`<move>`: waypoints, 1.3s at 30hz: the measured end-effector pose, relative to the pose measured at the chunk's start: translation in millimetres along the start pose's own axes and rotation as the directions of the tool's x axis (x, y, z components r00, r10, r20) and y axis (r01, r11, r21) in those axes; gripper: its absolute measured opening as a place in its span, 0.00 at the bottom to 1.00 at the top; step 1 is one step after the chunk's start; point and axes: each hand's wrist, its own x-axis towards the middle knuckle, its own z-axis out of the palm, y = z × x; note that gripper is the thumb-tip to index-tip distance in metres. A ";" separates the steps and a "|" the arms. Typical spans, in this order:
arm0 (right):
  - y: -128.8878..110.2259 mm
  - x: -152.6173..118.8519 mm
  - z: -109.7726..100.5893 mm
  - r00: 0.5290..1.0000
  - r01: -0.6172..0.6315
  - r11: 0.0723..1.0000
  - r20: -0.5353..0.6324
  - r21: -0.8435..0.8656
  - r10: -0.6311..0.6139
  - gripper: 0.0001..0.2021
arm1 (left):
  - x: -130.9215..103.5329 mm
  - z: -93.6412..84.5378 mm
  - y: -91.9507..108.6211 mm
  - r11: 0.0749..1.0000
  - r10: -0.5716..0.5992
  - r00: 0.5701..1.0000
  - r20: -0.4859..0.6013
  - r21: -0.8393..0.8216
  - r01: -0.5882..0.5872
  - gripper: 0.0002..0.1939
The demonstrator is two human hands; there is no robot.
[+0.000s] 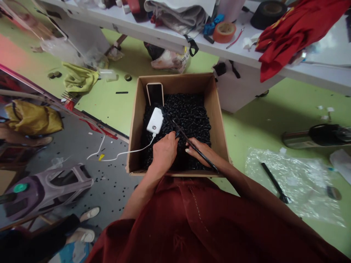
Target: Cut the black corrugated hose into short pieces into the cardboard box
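Note:
A cardboard box (223, 138) stands against my body, filled with a heap of small black pieces (189, 106) whose kind I cannot make out. Over the heap, my left hand (165, 149) is closed, with a small black ridged piece (177, 133) at its fingertips. To its right, my right hand (199, 150) curls its fingers at a long thin black rod (201, 155), which slants across the hand toward the left fingertips. A white power bank (155, 121) lies on the heap, a white cable (131, 151) plugged into it. Behind it, a phone (155, 94) leans on the box wall.
A white table (238, 54) beyond the box carries orange tape (224, 32) and a red cloth (296, 33). Right of me are a metal flask (296, 138) and a clear plastic sheet (307, 182). A stool (52, 190) and another person's feet (87, 224) are at left.

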 end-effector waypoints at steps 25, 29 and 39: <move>10.7 4.2 10.8 0.996 -0.083 0.975 -0.036 -0.208 0.077 0.05 | 6.0 -1.1 -5.7 0.998 -0.035 0.982 0.184 0.054 0.025 0.15; 7.8 7.3 11.4 0.991 -0.106 0.976 -0.100 -0.193 0.088 0.06 | 7.0 -1.5 -8.5 0.996 -0.083 0.980 0.182 -0.001 0.084 0.17; 4.4 4.1 1.0 0.960 -0.153 0.988 -0.238 0.000 0.149 0.11 | 3.8 -7.7 -16.1 0.927 -0.011 0.994 0.111 -0.372 0.051 0.11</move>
